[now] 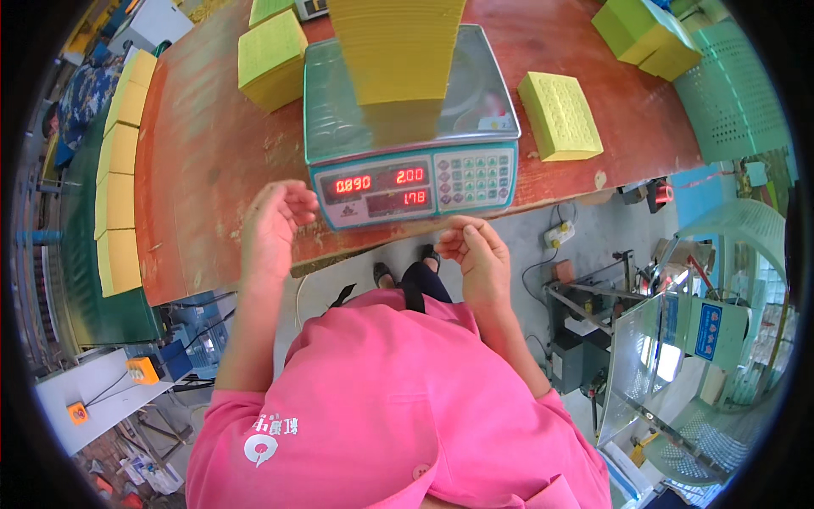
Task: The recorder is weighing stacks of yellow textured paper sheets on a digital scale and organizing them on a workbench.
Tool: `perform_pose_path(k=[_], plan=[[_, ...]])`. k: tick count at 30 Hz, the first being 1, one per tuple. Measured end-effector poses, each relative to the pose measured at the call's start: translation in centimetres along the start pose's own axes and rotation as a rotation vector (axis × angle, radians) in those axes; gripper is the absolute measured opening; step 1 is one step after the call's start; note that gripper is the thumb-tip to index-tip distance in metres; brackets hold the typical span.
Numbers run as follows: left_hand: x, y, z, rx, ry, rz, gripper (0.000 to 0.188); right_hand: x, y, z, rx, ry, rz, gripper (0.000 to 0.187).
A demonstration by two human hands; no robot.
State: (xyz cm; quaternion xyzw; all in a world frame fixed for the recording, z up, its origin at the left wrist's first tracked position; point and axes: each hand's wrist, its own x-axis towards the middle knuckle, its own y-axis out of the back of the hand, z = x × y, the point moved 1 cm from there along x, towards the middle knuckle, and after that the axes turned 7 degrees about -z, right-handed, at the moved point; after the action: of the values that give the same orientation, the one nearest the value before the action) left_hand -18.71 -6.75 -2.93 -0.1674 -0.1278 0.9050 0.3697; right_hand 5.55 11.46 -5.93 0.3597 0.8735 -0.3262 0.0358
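Note:
A tall stack of yellow paper sheets [394,51] stands on the pan of a teal digital weighing scale [415,153]. Red digits glow on the scale's front panel, beside a keypad. My left hand [278,214] is by the scale's left front corner, its fingers loosely curled and apart, with nothing in it. Just below the scale's front edge, near the keypad, is my right hand [479,254]. Its fingers are curled in, thumb against the index finger, and I see nothing held there. Neither hand touches the paper stack.
On the worn red table [203,195], a yellow paper block [560,116] lies right of the scale and another block [271,64] left of it. More blocks [636,34] sit at the far right by a green perforated basket [733,89]. Paper bundles [117,204] line the left side.

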Motion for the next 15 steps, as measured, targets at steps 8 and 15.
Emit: perform_pose_path(k=[8, 15], plan=[[4.8, -11.6, 3.6, 0.312, -0.131, -0.166, 0.023, 2.9, 3.2, -3.4, -0.032, 0.003, 0.004, 0.021], [11.3, -30.6, -3.5, 0.81, -0.466, -0.73, 0.01, 3.1, 7.7, -6.5, -0.034, -0.02, 0.0, 0.022]])
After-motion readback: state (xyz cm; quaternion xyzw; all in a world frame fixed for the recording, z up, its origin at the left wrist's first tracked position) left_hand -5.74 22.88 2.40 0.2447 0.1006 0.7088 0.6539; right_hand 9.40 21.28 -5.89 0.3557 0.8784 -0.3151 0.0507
